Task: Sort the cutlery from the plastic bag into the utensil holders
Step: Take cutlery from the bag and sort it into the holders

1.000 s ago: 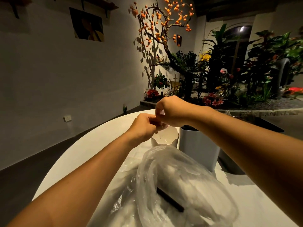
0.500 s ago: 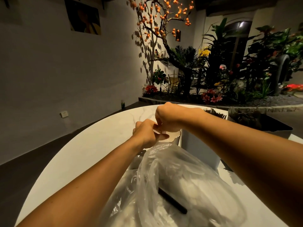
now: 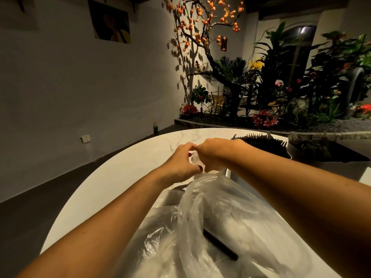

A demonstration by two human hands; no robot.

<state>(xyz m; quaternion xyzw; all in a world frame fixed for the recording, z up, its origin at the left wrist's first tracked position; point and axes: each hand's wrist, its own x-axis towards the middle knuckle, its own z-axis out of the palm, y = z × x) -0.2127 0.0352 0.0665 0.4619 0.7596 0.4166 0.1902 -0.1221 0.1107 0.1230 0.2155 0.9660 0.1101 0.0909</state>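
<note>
At the far end of the plastic bag [image 3: 230, 223] on the table [image 3: 124, 173], my left hand [image 3: 181, 163] and right hand [image 3: 212, 153] still pinch its knot, now lower; cutlery stays inside, unsorted.

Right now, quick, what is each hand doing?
Left hand: fingers curled, pinching the top of the plastic bag.
Right hand: fingers curled, pinching the same bit of bag top.
</note>
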